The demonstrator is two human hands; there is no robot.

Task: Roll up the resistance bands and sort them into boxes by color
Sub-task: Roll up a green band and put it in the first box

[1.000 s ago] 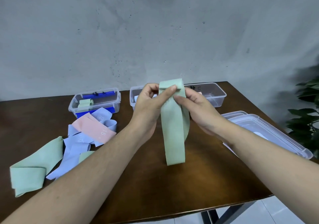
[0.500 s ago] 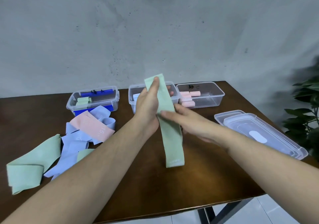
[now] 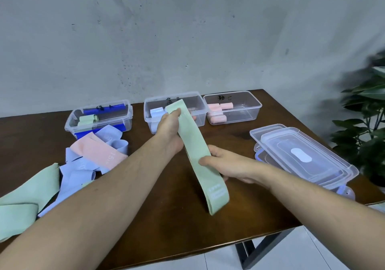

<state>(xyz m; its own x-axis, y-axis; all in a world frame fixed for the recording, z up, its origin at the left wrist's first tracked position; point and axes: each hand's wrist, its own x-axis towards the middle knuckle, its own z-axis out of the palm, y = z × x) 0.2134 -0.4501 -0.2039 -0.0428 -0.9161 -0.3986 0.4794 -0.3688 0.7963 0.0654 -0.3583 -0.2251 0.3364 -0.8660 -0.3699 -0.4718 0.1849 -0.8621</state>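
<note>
Green band (image 3: 194,144) hides left hand's (image 3: 169,127) fingers.

Bare table (image 3: 145,217) in front; boxes (image 3: 175,111) behind; lids (image 3: 302,155) right

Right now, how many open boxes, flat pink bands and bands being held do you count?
Open clear boxes: 3 (left box, middle box, right box)
Unrolled pink band: 1
Held green band: 1
Total: 5
</note>
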